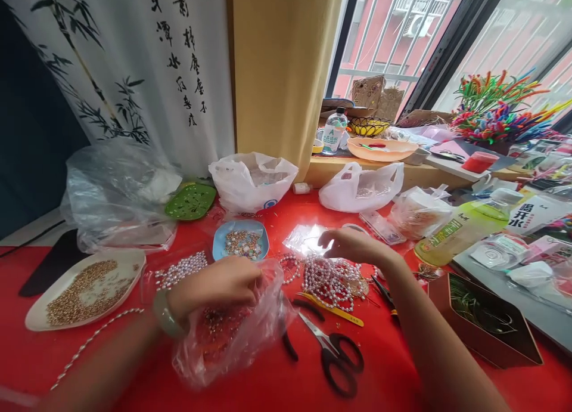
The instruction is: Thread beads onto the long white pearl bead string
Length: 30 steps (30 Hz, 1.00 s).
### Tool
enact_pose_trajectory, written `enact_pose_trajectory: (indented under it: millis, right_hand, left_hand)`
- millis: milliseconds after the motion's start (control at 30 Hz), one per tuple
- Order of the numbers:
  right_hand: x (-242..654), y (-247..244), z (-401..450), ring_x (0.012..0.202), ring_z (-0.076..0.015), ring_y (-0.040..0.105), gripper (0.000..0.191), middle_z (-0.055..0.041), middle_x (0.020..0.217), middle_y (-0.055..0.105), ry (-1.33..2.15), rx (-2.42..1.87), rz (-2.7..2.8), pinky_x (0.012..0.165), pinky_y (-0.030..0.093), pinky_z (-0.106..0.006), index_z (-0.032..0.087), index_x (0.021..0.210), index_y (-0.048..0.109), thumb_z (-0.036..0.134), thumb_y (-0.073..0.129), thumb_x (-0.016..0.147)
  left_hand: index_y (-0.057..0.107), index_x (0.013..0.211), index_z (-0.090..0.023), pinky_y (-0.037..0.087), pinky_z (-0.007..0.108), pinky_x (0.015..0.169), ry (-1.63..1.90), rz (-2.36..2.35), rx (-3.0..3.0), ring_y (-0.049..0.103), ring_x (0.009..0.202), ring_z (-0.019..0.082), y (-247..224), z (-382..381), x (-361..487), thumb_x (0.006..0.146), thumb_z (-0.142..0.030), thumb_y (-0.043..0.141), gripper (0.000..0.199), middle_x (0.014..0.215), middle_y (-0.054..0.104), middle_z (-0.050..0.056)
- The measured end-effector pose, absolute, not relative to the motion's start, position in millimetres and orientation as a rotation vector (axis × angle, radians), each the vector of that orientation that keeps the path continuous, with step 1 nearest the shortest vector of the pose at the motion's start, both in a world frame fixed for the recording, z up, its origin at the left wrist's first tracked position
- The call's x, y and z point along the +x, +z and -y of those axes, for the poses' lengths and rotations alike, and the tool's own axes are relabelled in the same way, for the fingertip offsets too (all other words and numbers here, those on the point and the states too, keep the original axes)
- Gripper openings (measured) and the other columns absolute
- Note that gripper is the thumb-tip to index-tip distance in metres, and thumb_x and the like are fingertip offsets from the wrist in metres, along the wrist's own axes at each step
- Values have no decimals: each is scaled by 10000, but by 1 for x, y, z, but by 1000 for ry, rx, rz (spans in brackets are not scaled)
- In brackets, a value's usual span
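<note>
My left hand (223, 284), a jade-coloured bangle (166, 313) on its wrist, has its fingers closed on the rim of a clear plastic bag (223, 355). Small gold and dark beads show through the film. Over pale pearl-like bead strands (330, 284) hovers my right hand (351, 245), fingers bent and apart, with nothing visible in them. Beside its fingertips lies a shiny clear packet (304, 239); whether they touch is unclear. Between the hands are yellow tweezers (335, 310) and black-handled scissors (333, 349). Black curved handles lie partly hidden beside the bag.
A white dish (31, 319) of gold beads, a blue dish (218, 254) of mixed beads and loose pearly beads (183, 269) lie leftward. White plastic bags (254, 182) stand behind. To the right are a yellow-green bottle (465, 230) and a dark open box (473, 334).
</note>
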State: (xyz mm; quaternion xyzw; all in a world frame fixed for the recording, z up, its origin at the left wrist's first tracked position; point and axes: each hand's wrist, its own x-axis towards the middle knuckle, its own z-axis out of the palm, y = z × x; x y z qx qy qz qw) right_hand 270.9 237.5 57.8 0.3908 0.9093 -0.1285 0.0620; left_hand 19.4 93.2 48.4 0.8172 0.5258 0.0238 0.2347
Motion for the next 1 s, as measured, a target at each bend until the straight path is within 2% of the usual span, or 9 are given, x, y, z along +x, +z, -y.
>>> enact_pose_trajectory:
  millis: [100, 200, 367, 567, 633, 733, 800, 900, 1000]
  right_hand:
    - [255, 44, -232, 907, -257, 618, 270, -134, 1022, 665, -221, 1309, -2706, 678, 445, -309, 164, 993, 650, 260, 621, 742]
    - [246, 33, -227, 840, -311, 634, 248, -201, 903, 677, -112, 1423, -2636, 617, 432, -336, 117, 852, 682, 331, 596, 759]
    - [239, 26, -222, 760, -273, 650, 182, -171, 769, 690, -100, 1533, -2686, 596, 403, -299, 133, 684, 680, 201, 533, 768]
    - [261, 53, -241, 841, -228, 641, 375, -126, 899, 700, -290, 1751, -2894, 683, 441, -305, 160, 886, 675, 332, 342, 897]
    - [267, 63, -241, 903, -209, 637, 449, -130, 982, 688, -545, 1746, -2977, 728, 471, -308, 146, 984, 655, 400, 292, 914]
    - [264, 70, -228, 1042, -179, 591, 460, -113, 1148, 630, -1557, 1504, -3054, 855, 474, -321, 177, 1054, 630, 489, 331, 897]
    - [256, 70, -217, 1112, -184, 547, 404, -97, 1196, 604, -2177, 1213, -2893, 944, 432, -350, 205, 1023, 645, 507, 435, 855]
    - [240, 66, -203, 1120, -189, 538, 356, -81, 1187, 609, -2439, 947, -2670, 989, 396, -375, 223, 994, 658, 496, 496, 830]
    - [231, 64, -195, 1111, -191, 542, 318, -77, 1195, 601, -2466, 779, -2551, 990, 392, -384, 224, 1024, 646, 446, 526, 831]
  left_hand:
    - [631, 728, -188, 307, 250, 513, -24, -1478, 2365, 538, 615, 165, 42, -90, 17, 665, -125, 481, 174, 697, 623, 18]
    - [623, 701, -187, 294, 259, 498, -42, -1508, 2394, 528, 586, 164, 38, -90, 16, 674, -115, 472, 169, 671, 608, 21]
    - [621, 701, -184, 289, 258, 504, 89, -1479, 2402, 531, 585, 163, 37, -92, 16, 714, -142, 516, 114, 677, 610, 18]
    - [644, 760, -187, 314, 252, 533, 155, -1474, 2380, 561, 630, 166, 45, -91, 17, 783, -191, 505, 141, 730, 647, 31]
    - [659, 790, -190, 347, 254, 569, 232, -1480, 2342, 579, 665, 170, 47, -92, 18, 804, -227, 504, 160, 744, 660, 34]
    - [663, 858, -183, 406, 294, 697, 490, -1541, 2209, 599, 781, 197, 49, -96, 22, 834, -334, 506, 219, 824, 676, 55]
    - [621, 999, -168, 409, 353, 823, 798, -1624, 2020, 567, 962, 236, 50, -101, 25, 809, -396, 544, 307, 1019, 650, 98]
    - [468, 1208, -151, 414, 379, 889, 1226, -1550, 1614, 492, 1116, 250, 52, -107, 27, 701, -381, 658, 589, 1257, 513, 151]
    - [486, 1154, -129, 481, 328, 756, 1310, -1374, 1341, 599, 884, 195, 55, -108, 27, 646, -292, 680, 567, 1020, 627, 117]
